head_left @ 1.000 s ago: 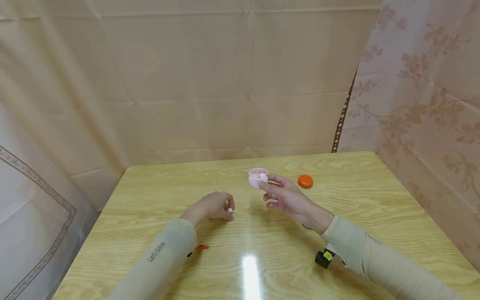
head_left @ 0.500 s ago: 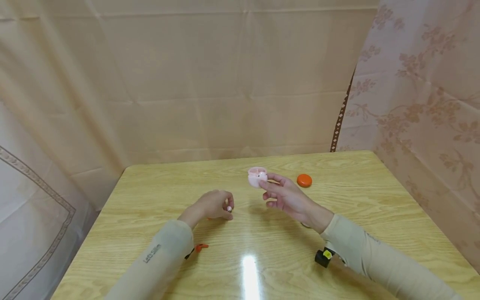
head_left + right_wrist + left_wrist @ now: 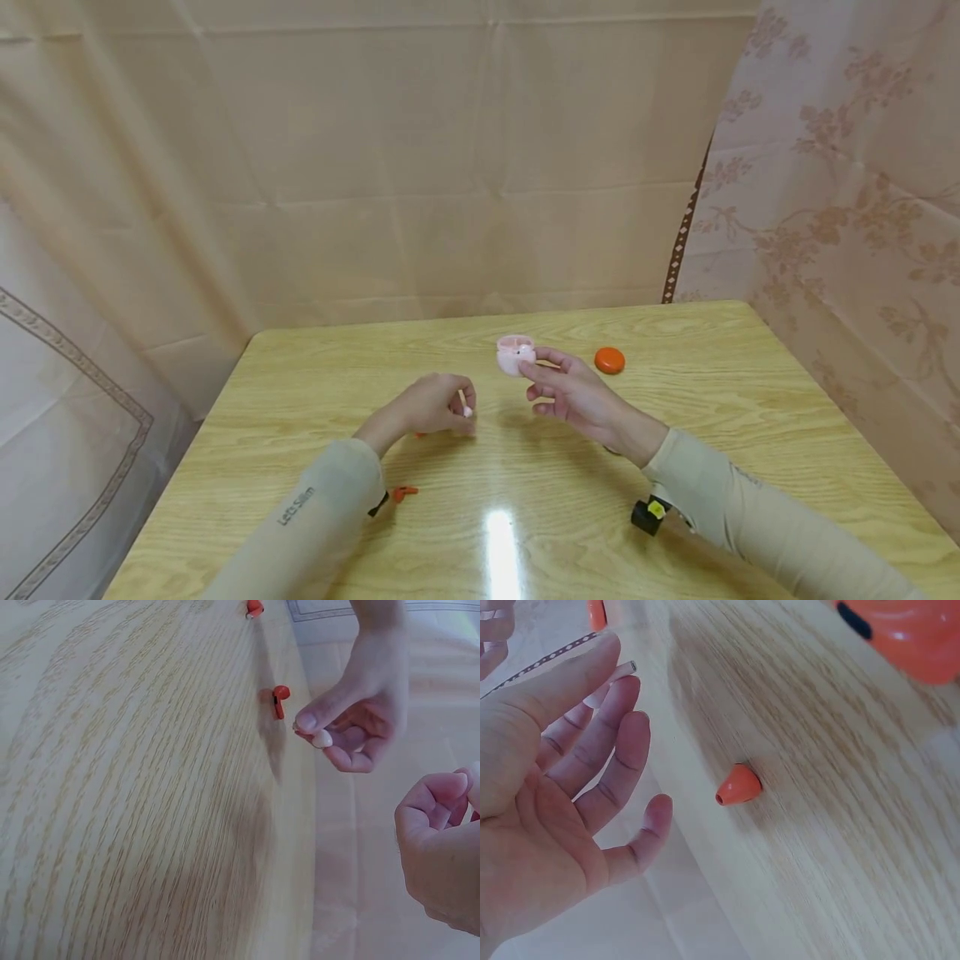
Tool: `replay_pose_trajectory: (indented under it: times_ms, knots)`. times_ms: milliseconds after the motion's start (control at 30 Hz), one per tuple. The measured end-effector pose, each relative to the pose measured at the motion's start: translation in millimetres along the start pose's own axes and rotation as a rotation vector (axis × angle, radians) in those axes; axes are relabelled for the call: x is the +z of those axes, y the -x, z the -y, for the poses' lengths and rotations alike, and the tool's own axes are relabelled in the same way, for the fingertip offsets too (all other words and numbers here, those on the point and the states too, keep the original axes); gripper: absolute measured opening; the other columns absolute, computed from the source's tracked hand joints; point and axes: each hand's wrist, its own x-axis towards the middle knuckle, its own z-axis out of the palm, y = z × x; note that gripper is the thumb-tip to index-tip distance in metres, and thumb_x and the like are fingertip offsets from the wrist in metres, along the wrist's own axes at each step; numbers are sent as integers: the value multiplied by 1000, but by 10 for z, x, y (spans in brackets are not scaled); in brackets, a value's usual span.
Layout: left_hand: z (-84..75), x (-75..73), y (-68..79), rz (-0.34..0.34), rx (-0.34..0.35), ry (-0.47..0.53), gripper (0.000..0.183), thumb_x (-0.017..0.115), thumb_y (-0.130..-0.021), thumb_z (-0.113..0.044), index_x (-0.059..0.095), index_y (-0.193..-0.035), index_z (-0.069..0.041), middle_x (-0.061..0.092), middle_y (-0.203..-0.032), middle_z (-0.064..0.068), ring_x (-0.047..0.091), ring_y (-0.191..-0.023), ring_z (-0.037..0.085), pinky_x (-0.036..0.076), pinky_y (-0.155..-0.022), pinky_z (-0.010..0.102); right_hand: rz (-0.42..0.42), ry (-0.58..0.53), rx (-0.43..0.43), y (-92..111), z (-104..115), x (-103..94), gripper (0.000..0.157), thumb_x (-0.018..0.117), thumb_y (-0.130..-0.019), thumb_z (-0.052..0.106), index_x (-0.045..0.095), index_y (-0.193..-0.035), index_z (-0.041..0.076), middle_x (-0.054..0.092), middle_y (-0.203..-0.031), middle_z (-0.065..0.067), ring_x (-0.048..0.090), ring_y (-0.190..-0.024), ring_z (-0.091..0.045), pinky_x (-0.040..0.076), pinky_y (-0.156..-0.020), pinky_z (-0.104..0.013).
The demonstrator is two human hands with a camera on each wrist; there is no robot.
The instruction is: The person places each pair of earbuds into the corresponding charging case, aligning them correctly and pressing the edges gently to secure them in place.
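Pinching a pale earbud (image 3: 468,412) between thumb and fingertips, the left hand (image 3: 433,402) sits just below the middle of the head frame, above the table (image 3: 570,517). In the left wrist view, the end of the bud's stem pokes out between the pressed-together tips at upper left, while the lower fingers curve loosely, apart from it. Right of centre in the head frame, the right hand (image 3: 573,393) grips a pink earbud case (image 3: 515,358) at its right edge, thumb in front, the lower fingers bent and free of it. The case's lid stands open, and a pale bud shows in its right side. Earbud and case are near each other but apart. An orange earbud (image 3: 280,701) lies on the wood in the upper middle of the right wrist view, and another orange piece (image 3: 253,607) lies at its top edge. Right of the right hand's fingers in the head frame rests a round orange case (image 3: 610,360).
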Motion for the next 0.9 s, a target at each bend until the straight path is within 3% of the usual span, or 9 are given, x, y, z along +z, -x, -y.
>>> replay_pose_trajectory:
  times_ms: [567, 900]
  knots:
    - [-90, -15, 27, 0, -17, 116, 25, 85, -84, -18, 64, -96, -12, 62, -71, -4, 52, -58, 8, 43, -55, 26, 32, 2, 12, 7, 0, 2, 29, 59, -105, 20, 51, -130, 10, 63, -97, 1, 62, -74, -11, 52, -68, -26]
    - [-124, -54, 30, -60, 57, 282, 29, 86, -83, -21, 65, -98, -7, 66, -73, -3, 57, -62, 10, 47, -56, 25, 58, 9, 14, 6, -15, -10, 35, 61, -104, 22, 49, -134, 9, 63, -99, 2, 61, -76, -12, 52, -69, -26]
